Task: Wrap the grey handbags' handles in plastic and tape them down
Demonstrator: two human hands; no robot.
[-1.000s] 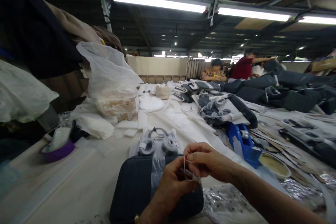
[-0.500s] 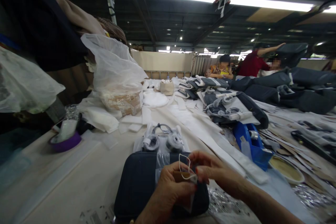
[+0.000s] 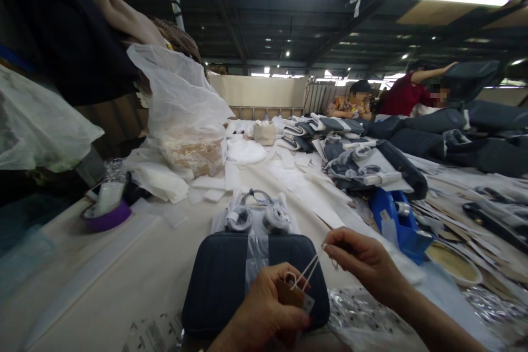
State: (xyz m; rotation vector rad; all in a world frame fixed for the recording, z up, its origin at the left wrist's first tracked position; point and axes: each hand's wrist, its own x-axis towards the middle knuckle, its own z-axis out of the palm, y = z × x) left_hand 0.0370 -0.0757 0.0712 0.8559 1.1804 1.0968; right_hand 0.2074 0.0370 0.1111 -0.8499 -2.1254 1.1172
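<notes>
My left hand [image 3: 264, 308] is closed on a small brown paper tag [image 3: 291, 294] low in the view, over a dark blue padded case [image 3: 220, 278] with a clear plastic strip across it. My right hand [image 3: 363, 258] pinches the tag's white string loop [image 3: 309, 269] and holds it taut up to the right. Just behind the case lies a clear bag with grey rolled straps [image 3: 256, 217].
A blue tape dispenser [image 3: 398, 223] and a shallow dish [image 3: 454, 261] stand to the right. A large plastic bag [image 3: 185, 115], white pads and a purple bowl [image 3: 107, 217] are at the left. Piles of dark cases [image 3: 371, 159] fill the back right, where other people work.
My right hand has drawn away to the right, pulling the string loop taut from the tag. My left hand has sunk lower with the tag. The camera tilted slightly.
</notes>
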